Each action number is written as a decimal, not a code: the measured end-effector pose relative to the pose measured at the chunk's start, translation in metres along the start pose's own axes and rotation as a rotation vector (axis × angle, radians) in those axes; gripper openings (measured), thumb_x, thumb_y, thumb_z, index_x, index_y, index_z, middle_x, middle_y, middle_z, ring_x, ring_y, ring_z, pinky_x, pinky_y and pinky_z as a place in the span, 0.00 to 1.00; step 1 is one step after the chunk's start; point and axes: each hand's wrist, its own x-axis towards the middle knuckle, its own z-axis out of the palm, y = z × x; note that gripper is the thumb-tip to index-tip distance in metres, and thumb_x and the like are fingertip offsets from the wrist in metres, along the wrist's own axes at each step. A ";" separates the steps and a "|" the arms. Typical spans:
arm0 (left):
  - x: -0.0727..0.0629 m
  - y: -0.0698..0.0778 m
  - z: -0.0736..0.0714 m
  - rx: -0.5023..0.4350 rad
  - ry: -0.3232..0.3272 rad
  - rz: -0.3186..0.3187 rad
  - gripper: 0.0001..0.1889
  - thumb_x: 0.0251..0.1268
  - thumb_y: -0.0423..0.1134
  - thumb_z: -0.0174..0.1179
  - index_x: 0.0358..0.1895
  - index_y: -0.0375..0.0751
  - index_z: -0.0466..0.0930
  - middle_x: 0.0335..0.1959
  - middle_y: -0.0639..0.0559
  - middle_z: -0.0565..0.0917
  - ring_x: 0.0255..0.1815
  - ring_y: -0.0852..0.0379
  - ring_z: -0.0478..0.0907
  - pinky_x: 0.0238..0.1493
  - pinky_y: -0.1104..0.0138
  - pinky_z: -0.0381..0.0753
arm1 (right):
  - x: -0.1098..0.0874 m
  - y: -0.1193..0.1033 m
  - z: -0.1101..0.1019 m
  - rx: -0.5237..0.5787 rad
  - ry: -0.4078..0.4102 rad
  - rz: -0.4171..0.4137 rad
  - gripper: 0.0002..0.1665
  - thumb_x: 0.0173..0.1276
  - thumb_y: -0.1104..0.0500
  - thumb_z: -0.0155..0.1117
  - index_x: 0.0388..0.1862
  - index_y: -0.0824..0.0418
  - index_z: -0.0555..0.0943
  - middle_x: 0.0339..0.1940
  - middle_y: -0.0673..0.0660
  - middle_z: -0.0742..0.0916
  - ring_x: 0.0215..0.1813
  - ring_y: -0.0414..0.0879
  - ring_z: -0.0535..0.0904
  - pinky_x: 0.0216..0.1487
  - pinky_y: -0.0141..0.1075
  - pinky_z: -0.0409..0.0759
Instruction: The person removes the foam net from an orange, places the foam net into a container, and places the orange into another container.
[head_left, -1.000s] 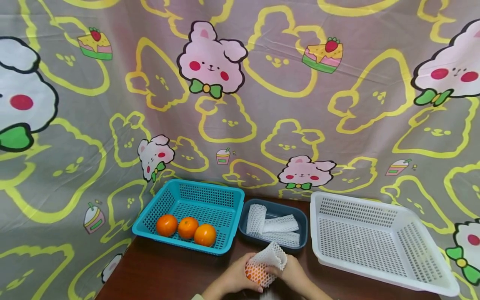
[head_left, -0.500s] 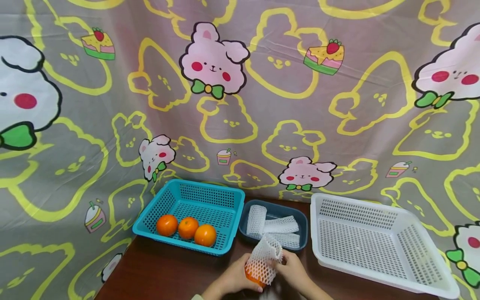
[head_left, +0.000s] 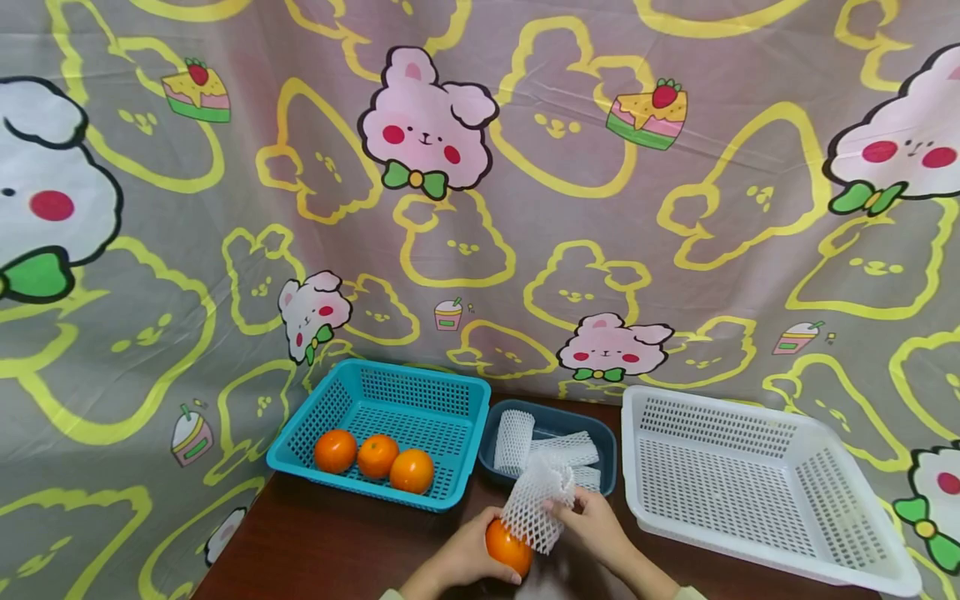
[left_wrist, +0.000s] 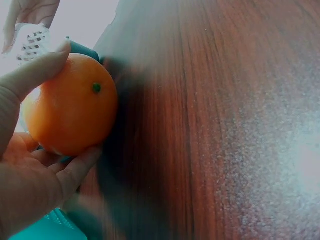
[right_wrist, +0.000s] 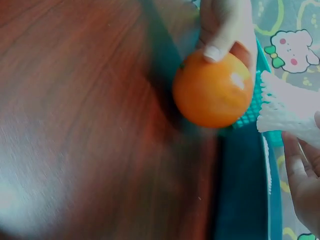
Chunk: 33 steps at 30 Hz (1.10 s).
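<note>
My left hand (head_left: 463, 557) grips an orange (head_left: 510, 547) above the table's near side, thumb on one side and fingers on the other. The left wrist view shows the orange's green stem button (left_wrist: 96, 87). In my right hand (head_left: 596, 529), a white foam net sleeve (head_left: 534, 504) is pinched between thumb and fingers. Its wide mouth hangs beside the upper right of the orange in the head view. From the right wrist, the sleeve (right_wrist: 287, 107) and the bare orange (right_wrist: 215, 92) appear apart, with a gap between them.
A teal basket (head_left: 375, 417) with three oranges (head_left: 377, 456) stands at the left. Behind my hands, a dark blue tray (head_left: 551, 427) holds several foam net sleeves (head_left: 513, 442). A white basket (head_left: 720, 483) is at the right. A patterned curtain (head_left: 517, 250) rises behind them.
The foam net sleeve has come off the orange, moving up and to the right with my right hand. My left hand keeps its grip on the orange, which is now uncovered.
</note>
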 end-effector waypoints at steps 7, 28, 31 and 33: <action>0.000 -0.001 0.001 0.029 -0.018 -0.035 0.38 0.42 0.44 0.85 0.58 0.45 0.74 0.49 0.51 0.80 0.43 0.54 0.77 0.46 0.56 0.80 | 0.003 -0.006 -0.017 -0.102 0.048 -0.022 0.14 0.69 0.59 0.71 0.43 0.71 0.87 0.36 0.58 0.90 0.35 0.40 0.80 0.35 0.31 0.80; 0.000 -0.001 -0.004 0.024 -0.040 -0.014 0.39 0.44 0.50 0.84 0.60 0.44 0.73 0.51 0.48 0.80 0.44 0.53 0.77 0.47 0.54 0.80 | 0.034 -0.034 -0.056 -0.374 0.181 -0.146 0.08 0.69 0.69 0.68 0.45 0.66 0.88 0.32 0.55 0.88 0.26 0.42 0.71 0.27 0.33 0.69; 0.000 0.001 -0.003 -0.001 -0.030 -0.018 0.38 0.44 0.45 0.84 0.60 0.43 0.74 0.51 0.48 0.80 0.44 0.51 0.77 0.48 0.53 0.80 | 0.041 -0.034 -0.057 -0.393 0.191 -0.161 0.13 0.68 0.71 0.67 0.51 0.68 0.88 0.42 0.60 0.90 0.29 0.43 0.74 0.28 0.33 0.71; 0.000 -0.001 -0.002 -0.004 -0.032 -0.019 0.38 0.44 0.45 0.84 0.60 0.43 0.73 0.51 0.48 0.80 0.44 0.51 0.77 0.48 0.54 0.80 | 0.043 -0.033 -0.058 -0.414 0.191 -0.163 0.16 0.67 0.71 0.67 0.53 0.68 0.87 0.45 0.63 0.90 0.29 0.43 0.74 0.28 0.32 0.72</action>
